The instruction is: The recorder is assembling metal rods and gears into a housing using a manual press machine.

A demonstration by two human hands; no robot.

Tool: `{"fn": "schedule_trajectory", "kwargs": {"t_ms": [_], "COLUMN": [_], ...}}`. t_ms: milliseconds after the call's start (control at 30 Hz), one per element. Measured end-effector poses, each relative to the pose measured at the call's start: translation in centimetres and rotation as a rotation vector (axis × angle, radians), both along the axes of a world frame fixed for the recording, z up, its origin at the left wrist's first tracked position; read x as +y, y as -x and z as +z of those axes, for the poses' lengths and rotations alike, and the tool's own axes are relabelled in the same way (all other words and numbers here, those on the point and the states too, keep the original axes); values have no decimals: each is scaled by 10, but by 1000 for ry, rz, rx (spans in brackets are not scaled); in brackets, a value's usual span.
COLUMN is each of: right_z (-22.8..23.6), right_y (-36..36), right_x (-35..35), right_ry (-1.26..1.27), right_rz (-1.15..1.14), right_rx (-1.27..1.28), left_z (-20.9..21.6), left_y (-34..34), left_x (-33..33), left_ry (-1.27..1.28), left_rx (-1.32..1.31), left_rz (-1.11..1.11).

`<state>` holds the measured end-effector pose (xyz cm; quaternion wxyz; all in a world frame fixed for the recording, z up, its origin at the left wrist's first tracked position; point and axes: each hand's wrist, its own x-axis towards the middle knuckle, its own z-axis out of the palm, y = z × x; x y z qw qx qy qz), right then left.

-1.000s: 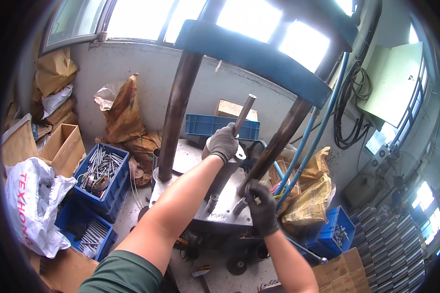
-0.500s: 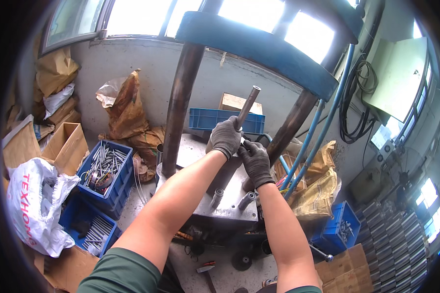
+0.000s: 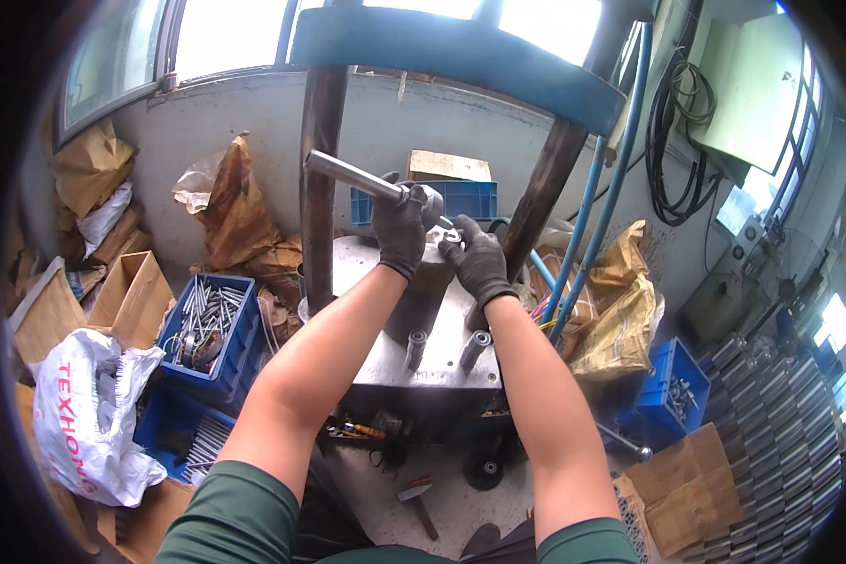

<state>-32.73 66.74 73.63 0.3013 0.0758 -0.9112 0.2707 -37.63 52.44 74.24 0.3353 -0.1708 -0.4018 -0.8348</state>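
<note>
My gloved left hand (image 3: 399, 233) is closed around a long grey metal tube (image 3: 352, 176), whose free end points to the upper left. At its other end, a wider round metal part (image 3: 431, 206) shows beside my fingers, with a thin bright tip sticking out toward my right hand. Also gloved, my right hand (image 3: 480, 259) pinches a small ring-like metal piece (image 3: 452, 237) close to that tip. Both hands are above a metal press table (image 3: 376, 362), over a dark block (image 3: 421, 299). Two short metal posts, a left one (image 3: 415, 348) and a right one (image 3: 477, 349), stand near the table's front edge.
A blue press frame (image 3: 461, 70) on dark columns rises around the table. Behind it sits a blue crate (image 3: 470, 199). Blue bins of metal rods (image 3: 207, 320) stand left, beside a white sack (image 3: 89, 414). Stacked metal tubes (image 3: 771, 442) are at right; a hammer (image 3: 419, 503) lies below.
The tube has swung from leaning up and right to pointing up and left in my left hand. The small ring-like piece now shows at my right fingertips. The whole view has shifted slightly.
</note>
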Motion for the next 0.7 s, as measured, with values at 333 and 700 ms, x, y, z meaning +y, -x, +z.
{"fn": "schedule_trajectory", "kwargs": {"t_ms": [333, 700], "right_z": [27, 25], "right_y": [-2, -47], "right_x": [-9, 8], "right_ry": [-174, -206], "right_rz": [-89, 69], "right_rx": [-135, -106], "left_z": [0, 2], "left_y": [4, 15], "left_x": [-1, 0], "left_ry": [-86, 78], "left_rx": [85, 9], "left_rz": [-242, -83]}}
